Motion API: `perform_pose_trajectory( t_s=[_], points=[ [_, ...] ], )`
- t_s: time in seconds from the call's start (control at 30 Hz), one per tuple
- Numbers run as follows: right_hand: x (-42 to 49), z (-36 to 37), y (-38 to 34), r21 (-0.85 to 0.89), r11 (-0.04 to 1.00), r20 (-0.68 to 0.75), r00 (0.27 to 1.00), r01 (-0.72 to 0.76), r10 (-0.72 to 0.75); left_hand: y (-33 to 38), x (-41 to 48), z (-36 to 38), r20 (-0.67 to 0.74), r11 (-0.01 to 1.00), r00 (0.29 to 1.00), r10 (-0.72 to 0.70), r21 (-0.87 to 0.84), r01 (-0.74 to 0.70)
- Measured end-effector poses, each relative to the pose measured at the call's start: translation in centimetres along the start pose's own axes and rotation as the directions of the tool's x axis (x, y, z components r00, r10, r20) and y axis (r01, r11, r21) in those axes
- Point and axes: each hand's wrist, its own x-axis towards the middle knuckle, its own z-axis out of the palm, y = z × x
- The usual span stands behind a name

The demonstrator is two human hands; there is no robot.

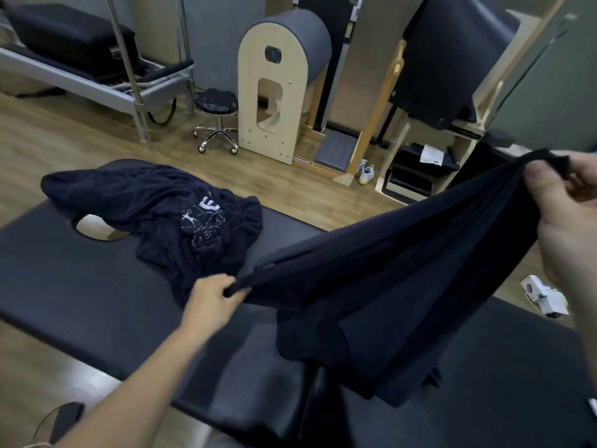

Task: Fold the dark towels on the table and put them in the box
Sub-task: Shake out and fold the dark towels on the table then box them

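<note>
Navy cloth stretches between my 2 hands: the towel hangs in the air over the right half of the table. Its upper edge is pulled taut on a slant and the rest sags in loose folds toward the padded top. My left hand pinches 1 corner, thumb and fingers curled tight on it, low and close above the table. My right hand grips the other corner, bunched between thumb and fingers, raised higher and out to the right.

A second towel lies crumpled on the far left part of the table, with white print showing on 1 fold. It partly covers the oval face hole cut in the black padding. My left hand is just beside its near edge; I cannot tell whether they touch.

Beyond the table is wooden floor. On it stand a black rolling stool and, next to that, a pale wooden barrel with a grey padded top. A pair of light shoes sits to the right of the barrel. Some small white packages lie on the floor under my right wrist.
</note>
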Motion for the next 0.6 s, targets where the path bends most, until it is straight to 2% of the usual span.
perform_pose_trajectory(
  t_s=[0.03, 0.07, 0.1, 0.13, 0.17, 0.2, 0.23, 0.3, 0.33, 0.37, 0.43, 0.5, 0.53, 0.6],
  points=[
    [-0.5, 1.0, -0.7, -0.009, 1.000, 0.038, 0.999, 0.015, -0.014, -0.1, -0.9, 1.2, 0.086, 0.986, 0.983, -0.164, 0.037, 0.162],
    [-0.9, 1.7, -1.0, -0.011, 0.999, 0.059, 0.998, 0.036, -0.035, -0.2, -1.7, 2.2, 0.185, 0.937, 0.922, -0.341, 0.140, 0.319],
    [-1.2, 2.1, -1.1, -0.008, 0.998, 0.067, 0.996, 0.058, -0.057, 0.2, -2.6, 3.0, 0.290, 0.863, 0.819, -0.495, 0.270, 0.427],
    [-1.5, 2.5, -1.1, -0.006, 0.998, 0.081, 0.995, 0.066, -0.066, 0.9, -3.6, 3.7, 0.383, 0.797, 0.705, -0.597, 0.378, 0.471],
    [-1.6, 2.8, -1.0, -0.018, 0.997, 0.087, 0.994, 0.074, -0.072, 1.6, -4.6, 4.6, 0.468, 0.780, 0.627, -0.622, 0.436, 0.448],
    [-1.7, 3.0, -1.0, -0.017, 0.997, 0.100, 0.992, 0.075, -0.073, 2.8, -5.4, 5.5, 0.537, 0.813, 0.612, -0.581, 0.425, 0.399],
    [-1.9, 3.2, -1.2, -0.010, 0.997, 0.107, 0.991, 0.079, -0.077, 4.3, -6.2, 6.5, 0.582, 0.875, 0.654, -0.483, 0.340, 0.344],
    [-2.2, 3.4, -1.4, 0.010, 0.997, 0.130, 0.989, 0.074, -0.074, 7.3, -7.7, 8.7, 0.586, 0.961, 0.777, -0.232, 0.014, 0.276],
    [-2.5, 3.4, -1.4, 0.014, 0.997, 0.132, 0.988, 0.078, -0.079, 8.7, -7.8, 9.6, 0.566, 0.943, 0.805, -0.178, -0.136, 0.304],
    [-2.7, 3.3, -1.5, 0.025, 0.997, 0.133, 0.988, 0.078, -0.081, 9.7, -7.5, 10.0, 0.580, 0.904, 0.793, -0.184, -0.217, 0.368],
    [-3.0, 3.0, -1.5, 0.035, 0.997, 0.152, 0.985, 0.075, -0.079, 10.5, -6.5, 10.8, 0.684, 0.821, 0.686, -0.249, -0.227, 0.524],
    [-3.1, 2.7, -1.6, 0.000, 0.998, 0.150, 0.986, 0.067, -0.067, 10.7, -6.3, 11.0, 0.764, 0.814, 0.563, -0.314, -0.089, 0.575],
    [-3.1, 2.7, -1.5, -0.029, 0.997, 0.133, 0.989, 0.073, -0.068, 10.7, -6.6, 10.9, 0.808, 0.788, 0.469, -0.357, -0.009, 0.615],
    [-3.3, 2.4, -1.3, -0.032, 0.999, 0.114, 0.993, 0.037, -0.033, 10.9, -7.2, 11.2, 0.885, 0.653, 0.255, -0.390, 0.070, 0.755]
  ],
)
